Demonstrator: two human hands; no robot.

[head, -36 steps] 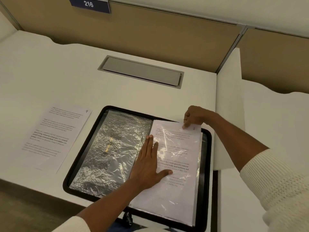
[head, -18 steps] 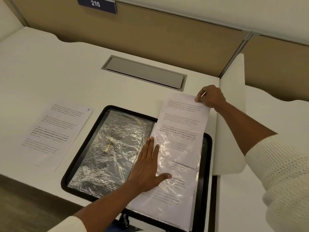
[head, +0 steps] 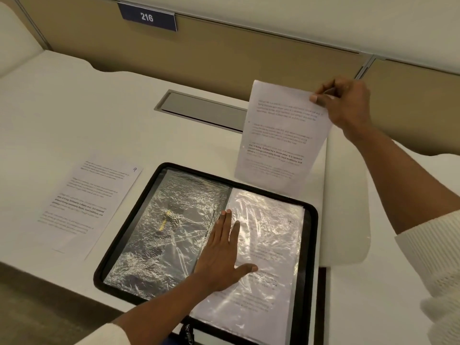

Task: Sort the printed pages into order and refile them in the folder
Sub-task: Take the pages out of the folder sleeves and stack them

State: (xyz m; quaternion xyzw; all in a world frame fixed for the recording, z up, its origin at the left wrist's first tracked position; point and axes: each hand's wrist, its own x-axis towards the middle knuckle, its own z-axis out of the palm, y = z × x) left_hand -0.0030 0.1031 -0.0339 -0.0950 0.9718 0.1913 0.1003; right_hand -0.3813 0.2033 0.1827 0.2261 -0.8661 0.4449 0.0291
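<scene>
A black zip folder lies open on the white desk, with crinkled clear sleeves inside. My left hand presses flat on the sleeves near the spine, fingers straight. The right-hand sleeve still shows printed pages under the plastic. My right hand pinches the top right corner of a printed page and holds it in the air above the folder's far right corner. Another printed page, marked 9 by hand, lies flat on the desk left of the folder.
A grey cable hatch is set into the desk behind the folder. A white divider panel stands right of the folder. Tan partition walls with a blue 216 sign close off the back. The desk's front edge runs near the folder.
My right hand has drawn the page fully out of the right sleeve, up and away from me. My left hand has stayed pressed on the sleeves.
</scene>
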